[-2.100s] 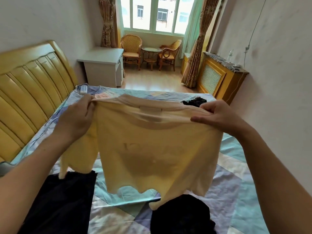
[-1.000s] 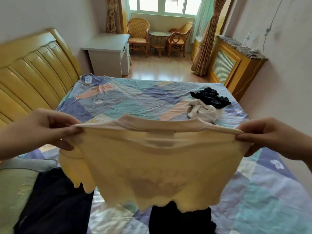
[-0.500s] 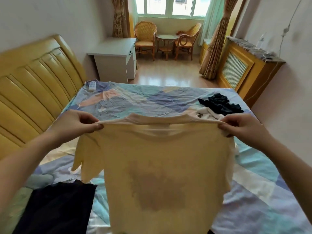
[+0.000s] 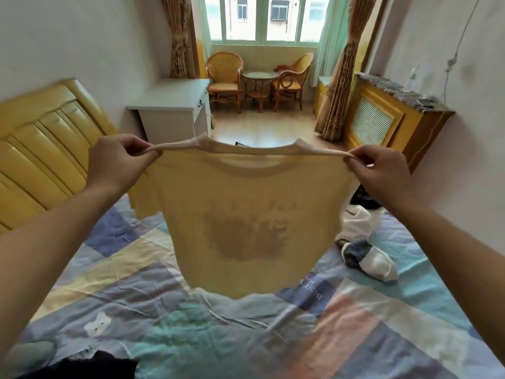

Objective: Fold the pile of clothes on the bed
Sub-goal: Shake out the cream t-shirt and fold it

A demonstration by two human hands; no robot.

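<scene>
since half a second ago both hands have lifted the shirt (image 4: pixel 251 214) higher and pulled its shoulders wider apart, so the hem now hangs clear above the bed (image 4: pixel 191 324) and more of the quilt shows below it. left hand (image 4: pixel 120 160) pinches the left shoulder seam between thumb and curled fingers; right hand (image 4: pixel 379 170) pinches the right shoulder the same way. the pale yellow shirt hangs flat between them, neckline at the top, a faded brown print showing through its middle. to the right on the quilt lie a white garment (image 4: pixel 358 222), a black garment (image 4: pixel 363 199) just beyond it, partly hidden by the right arm, and a grey and white piece (image 4: pixel 369 261) nearer. a dark garment (image 4: pixel 90 367) sits at the near left edge. a yellow headboard (image 4: pixel 41 149) stands to the left, a white desk (image 4: pixel 175 110) beyond it, wicker chairs (image 4: pixel 226 75) by the far window
</scene>
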